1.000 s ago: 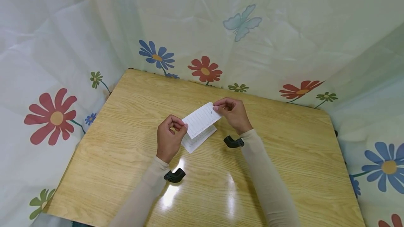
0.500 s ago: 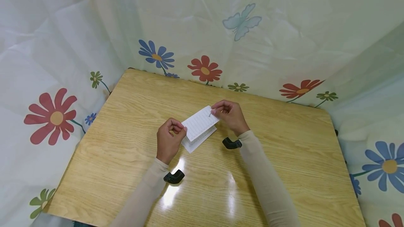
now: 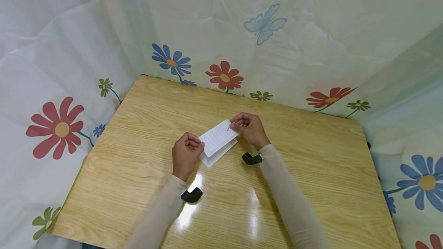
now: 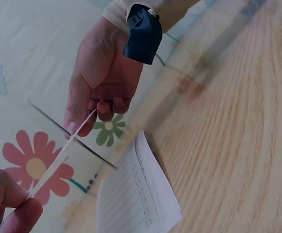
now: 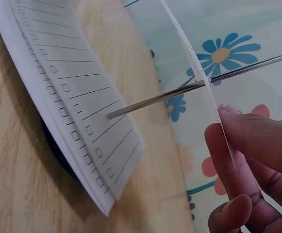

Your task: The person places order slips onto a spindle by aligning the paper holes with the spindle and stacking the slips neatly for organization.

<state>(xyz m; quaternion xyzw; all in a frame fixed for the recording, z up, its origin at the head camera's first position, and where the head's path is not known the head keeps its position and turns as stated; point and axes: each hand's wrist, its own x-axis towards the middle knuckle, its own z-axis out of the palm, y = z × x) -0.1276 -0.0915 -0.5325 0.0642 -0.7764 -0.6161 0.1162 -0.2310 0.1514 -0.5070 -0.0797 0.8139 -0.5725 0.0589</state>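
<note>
A white checklist sheet (image 3: 216,139), printed with lines, is stretched between my two hands. My left hand (image 3: 185,156) pinches its left edge between thumb and finger, and my right hand (image 3: 252,129) pinches the far right corner. A thin metal spike (image 5: 155,101) passes through the sheet close to the right hand, as both wrist views show. Under it, a similar lined sheet (image 5: 68,92) with checkboxes sits around the spike's foot. Part of a dark rounded base (image 5: 58,148) shows beneath that lower paper, mostly hidden.
The wood-grain table (image 3: 311,172) stretches out on both sides. A flowered curtain (image 3: 294,60) hangs along its back and sides. Each wrist carries a black device, such as the right one (image 3: 252,158).
Both hands have come down a little with the upper sheet, the right hand also shifting left. More of the spike now sticks out above the sheet.
</note>
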